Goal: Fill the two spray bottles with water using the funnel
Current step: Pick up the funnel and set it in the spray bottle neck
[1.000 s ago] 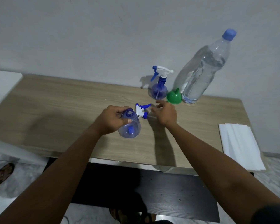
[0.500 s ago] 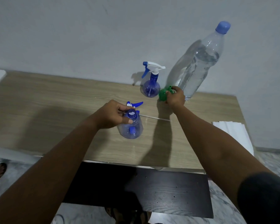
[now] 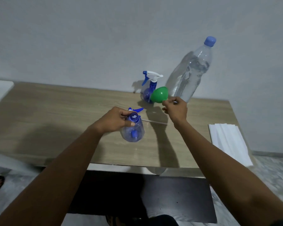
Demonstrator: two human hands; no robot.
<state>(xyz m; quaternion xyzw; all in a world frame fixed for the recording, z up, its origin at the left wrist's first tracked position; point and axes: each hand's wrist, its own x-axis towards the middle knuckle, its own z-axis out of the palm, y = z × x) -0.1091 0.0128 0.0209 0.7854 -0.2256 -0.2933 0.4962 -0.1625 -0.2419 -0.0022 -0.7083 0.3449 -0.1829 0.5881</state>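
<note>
Right grip (image 3: pixel 175 108) pinches funnel (image 3: pixel 159 94) by spout, mouth tilted left.

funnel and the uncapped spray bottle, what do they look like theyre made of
Funnel: likely plastic, opaque green, smooth, with a soft sheen inside the bowl. Uncapped spray bottle: likely thin plastic, clear with a blue tint and glossy; the table shows through its body.

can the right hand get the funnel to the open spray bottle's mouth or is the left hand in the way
Probably yes. The left hand grips the open spray bottle at its neck, the mouth is uncovered, and nothing stands between it and the right hand holding the funnel.
</note>
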